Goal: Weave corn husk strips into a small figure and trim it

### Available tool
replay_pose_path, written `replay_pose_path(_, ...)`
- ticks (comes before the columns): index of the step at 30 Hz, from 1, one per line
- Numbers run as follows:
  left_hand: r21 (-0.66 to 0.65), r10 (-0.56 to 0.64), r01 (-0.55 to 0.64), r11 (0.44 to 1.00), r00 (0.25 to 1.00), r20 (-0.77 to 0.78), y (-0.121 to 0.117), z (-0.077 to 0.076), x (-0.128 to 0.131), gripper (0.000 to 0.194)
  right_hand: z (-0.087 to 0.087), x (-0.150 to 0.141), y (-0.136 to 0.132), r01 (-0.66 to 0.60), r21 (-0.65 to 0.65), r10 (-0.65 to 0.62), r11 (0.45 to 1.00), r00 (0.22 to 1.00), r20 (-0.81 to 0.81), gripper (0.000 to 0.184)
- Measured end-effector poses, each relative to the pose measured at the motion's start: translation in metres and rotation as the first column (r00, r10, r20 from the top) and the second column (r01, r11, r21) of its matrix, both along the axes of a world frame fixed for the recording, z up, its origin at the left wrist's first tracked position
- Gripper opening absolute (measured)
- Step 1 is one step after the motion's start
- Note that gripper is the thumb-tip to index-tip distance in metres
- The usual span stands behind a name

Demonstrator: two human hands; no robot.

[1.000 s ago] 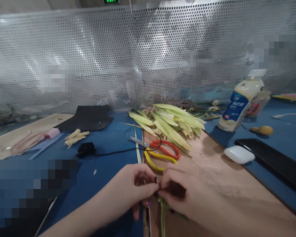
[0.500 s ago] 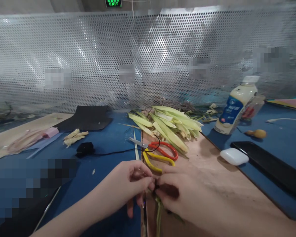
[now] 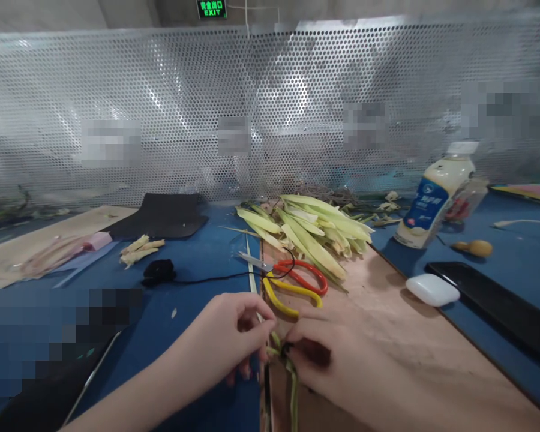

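My left hand [image 3: 227, 336] and my right hand [image 3: 337, 360] meet at the near edge of a brown board [image 3: 409, 348]. Both pinch a thin green leaf strip [image 3: 292, 384] that runs down between them toward me. Their fingertips are pressed together on it, a finger's width apart. Just beyond my hands lie scissors [image 3: 288, 279] with one red and one yellow handle. Behind them is a pile of pale green leaves [image 3: 310, 231].
A perforated metal screen [image 3: 270, 114] closes the back of the blue table [image 3: 198, 264]. A black cable leads to a small black object [image 3: 158, 271]. On the right stand a white bottle [image 3: 436, 198], a white earbud case [image 3: 432, 290] and a dark phone [image 3: 499, 306].
My hands have drawn slightly apart, and the green strip now shows between the fingertips. The view has shifted a little.
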State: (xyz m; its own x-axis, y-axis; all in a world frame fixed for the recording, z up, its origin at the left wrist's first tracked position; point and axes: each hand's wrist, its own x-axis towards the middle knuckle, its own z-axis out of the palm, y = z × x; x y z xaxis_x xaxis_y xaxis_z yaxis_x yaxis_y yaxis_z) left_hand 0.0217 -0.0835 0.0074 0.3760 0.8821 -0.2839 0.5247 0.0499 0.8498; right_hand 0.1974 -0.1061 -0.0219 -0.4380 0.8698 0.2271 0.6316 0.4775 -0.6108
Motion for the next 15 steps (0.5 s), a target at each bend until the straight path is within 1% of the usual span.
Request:
replay_pose_path(4, 0.075, -0.093, 0.102, 0.992, 0.989, -0.113, -0.0017, -0.0058, -0.0025, 0.015, -0.0036, 0.0018, -0.0021, 0.012, 0.017, -0.012, 1.000, 1.000, 0.012, 0.010)
replay_pose_path(7, 0.155, -0.131, 0.157, 0.975, 0.978, -0.162, -0.0038, -0.0079, -0.0033, 0.013, -0.0058, 0.0025, -0.0030, 0.005, 0.018, -0.006, 1.000, 1.000, 0.018, 0.011)
replay_pose_path(9, 0.191, -0.140, 0.175, 0.966, 0.973, -0.182, -0.0043, -0.0070, -0.0033, 0.012, -0.0065, 0.0026, -0.0031, -0.003, 0.031, 0.002, 1.000, 1.000, 0.014, 0.010)
replay_pose_path(12, 0.188, -0.145, 0.183, 0.965, 0.969, -0.198, -0.0038, -0.0042, -0.0027, 0.011, -0.0050, 0.0024, -0.0032, -0.007, 0.060, 0.007, 0.998, 1.000, 0.008, 0.010)
replay_pose_path(15, 0.194, -0.143, 0.185, 0.963, 0.967, -0.211, -0.0028, -0.0028, -0.0018, 0.012, -0.0014, 0.0023, -0.0039, -0.014, 0.110, 0.010, 0.994, 0.999, 0.037, 0.010)
